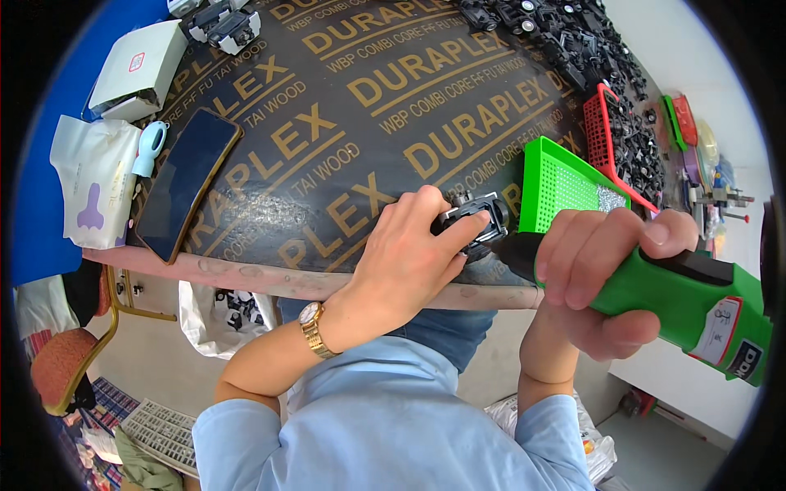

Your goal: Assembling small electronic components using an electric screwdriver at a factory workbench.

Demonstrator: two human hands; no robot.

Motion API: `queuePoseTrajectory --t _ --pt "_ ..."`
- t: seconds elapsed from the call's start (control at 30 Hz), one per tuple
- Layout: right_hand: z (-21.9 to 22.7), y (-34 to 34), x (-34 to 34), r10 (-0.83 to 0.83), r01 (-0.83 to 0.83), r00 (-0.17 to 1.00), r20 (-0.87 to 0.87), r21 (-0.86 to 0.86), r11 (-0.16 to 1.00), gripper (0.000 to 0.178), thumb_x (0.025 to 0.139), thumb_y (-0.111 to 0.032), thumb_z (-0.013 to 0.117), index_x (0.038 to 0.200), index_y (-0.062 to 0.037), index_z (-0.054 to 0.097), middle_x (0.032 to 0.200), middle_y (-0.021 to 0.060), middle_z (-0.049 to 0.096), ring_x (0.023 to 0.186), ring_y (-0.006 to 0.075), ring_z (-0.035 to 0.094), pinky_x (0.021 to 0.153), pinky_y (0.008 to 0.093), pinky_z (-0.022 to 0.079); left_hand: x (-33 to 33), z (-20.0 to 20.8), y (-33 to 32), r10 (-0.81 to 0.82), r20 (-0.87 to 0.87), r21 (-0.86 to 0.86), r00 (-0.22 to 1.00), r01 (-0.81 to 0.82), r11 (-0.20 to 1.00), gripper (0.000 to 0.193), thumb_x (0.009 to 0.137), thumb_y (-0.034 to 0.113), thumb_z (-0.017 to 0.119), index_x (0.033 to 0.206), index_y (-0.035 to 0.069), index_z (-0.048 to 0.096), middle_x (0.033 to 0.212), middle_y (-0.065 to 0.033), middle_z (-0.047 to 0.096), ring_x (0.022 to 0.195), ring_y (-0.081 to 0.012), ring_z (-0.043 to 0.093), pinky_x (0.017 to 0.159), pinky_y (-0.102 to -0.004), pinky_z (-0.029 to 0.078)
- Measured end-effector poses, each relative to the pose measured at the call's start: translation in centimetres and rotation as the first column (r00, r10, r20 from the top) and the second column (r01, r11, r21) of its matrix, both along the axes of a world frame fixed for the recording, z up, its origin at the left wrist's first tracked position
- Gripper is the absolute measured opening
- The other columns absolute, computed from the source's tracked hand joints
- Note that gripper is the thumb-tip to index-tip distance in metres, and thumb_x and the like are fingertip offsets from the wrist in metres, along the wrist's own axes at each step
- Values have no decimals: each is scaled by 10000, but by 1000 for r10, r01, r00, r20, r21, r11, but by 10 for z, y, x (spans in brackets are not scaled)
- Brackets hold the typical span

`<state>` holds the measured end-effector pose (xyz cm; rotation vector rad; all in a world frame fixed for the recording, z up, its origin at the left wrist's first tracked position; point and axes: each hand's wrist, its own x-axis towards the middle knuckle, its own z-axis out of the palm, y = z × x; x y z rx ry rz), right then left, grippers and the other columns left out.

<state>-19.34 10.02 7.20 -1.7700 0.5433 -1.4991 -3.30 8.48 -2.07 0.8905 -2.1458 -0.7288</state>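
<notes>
My left hand [405,250], with a gold watch on its wrist, is closed round a small black and grey plastic car part [490,214] near the table's front edge. Thumb and fingers press it against the tabletop. A green electric screwdriver [675,299] lies in the grip of my right hand [602,274]. Its black nose points left at the car part; whether the bit touches is hard to see. Just beyond my right hand stands a green perforated tray [536,176] with small silver screws [610,198] in its corner.
A red basket [600,135] and a heap of black parts [565,37] fill the far right. On the left are a phone [188,180], a tissue pack [94,180], a light-blue handheld device [150,147] and a white box [139,69]. Assembled grey-black pieces [225,29] sit behind.
</notes>
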Motion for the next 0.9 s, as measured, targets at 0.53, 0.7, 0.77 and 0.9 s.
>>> queuePoseTrajectory --t 0.53,0.7,0.77,0.9 --pt "-10 4 31 -122 97 986 117 201 975 475 696 -161 825 951 -64 435 579 60 513 461 169 475 430 292 373 -10 -8 8 173 4 -281 985 -165 945 227 757 99 608 983 85 602 783 -60 421 719 -199 487 543 -260 441" --pt "-8 -7 12 127 -124 992 -24 105 987 452 764 -156 761 1038 -54 415 664 84 579 509 210 557 473 335 471 -7 -7 10 198 30 -311 980 -179 933 203 776 110 598 967 43 589 767 -57 442 683 -181 464 540 -249 431" --pt "-5 -7 14 94 -90 995 -25 131 987 442 772 -163 753 1036 -56 416 668 84 583 511 213 560 472 335 470 -9 -6 9 201 17 -304 979 -186 934 188 780 105 597 957 41 593 761 -58 444 674 -175 456 536 -233 418" --pt "-4 -3 17 40 -32 997 -58 133 991 427 791 -186 736 1040 -63 411 671 88 593 504 217 561 468 338 470 -9 -8 8 183 -60 -255 981 -192 948 293 734 88 619 1027 85 618 724 -50 361 633 -195 438 505 -260 405"
